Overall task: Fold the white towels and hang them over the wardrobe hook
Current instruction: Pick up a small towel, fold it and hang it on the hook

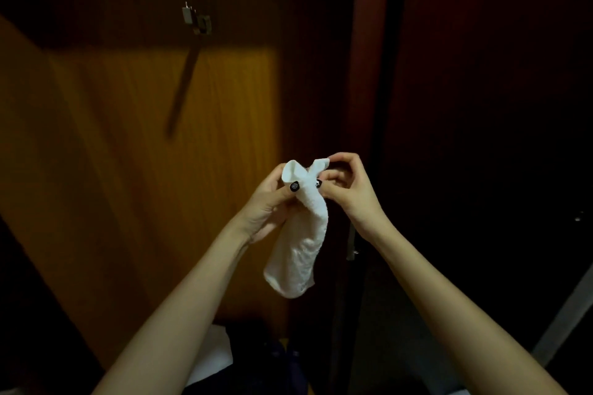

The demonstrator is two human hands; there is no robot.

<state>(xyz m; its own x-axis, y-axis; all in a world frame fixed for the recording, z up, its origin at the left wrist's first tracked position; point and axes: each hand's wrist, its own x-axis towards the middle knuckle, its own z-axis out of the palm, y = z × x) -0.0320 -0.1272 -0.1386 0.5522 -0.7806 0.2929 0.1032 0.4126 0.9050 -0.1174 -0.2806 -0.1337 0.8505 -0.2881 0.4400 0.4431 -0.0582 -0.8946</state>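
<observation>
A small white towel (301, 244) hangs bunched in front of me, its top corners sticking up between my hands. My left hand (268, 202) pinches the towel's upper left part with thumb and fingers. My right hand (348, 186) pinches the upper right corner. The metal wardrobe hook (196, 20) is fixed high on the wooden panel, up and to the left of both hands, and a dark strap (184, 83) dangles from it. Nothing white hangs on the hook.
The lit wooden wardrobe panel (144, 138) fills the left half. A dark reddish door edge (369, 42) runs down the middle right, with a metal handle (351, 244) behind the towel. Something white (211, 359) and dark items lie low at the bottom.
</observation>
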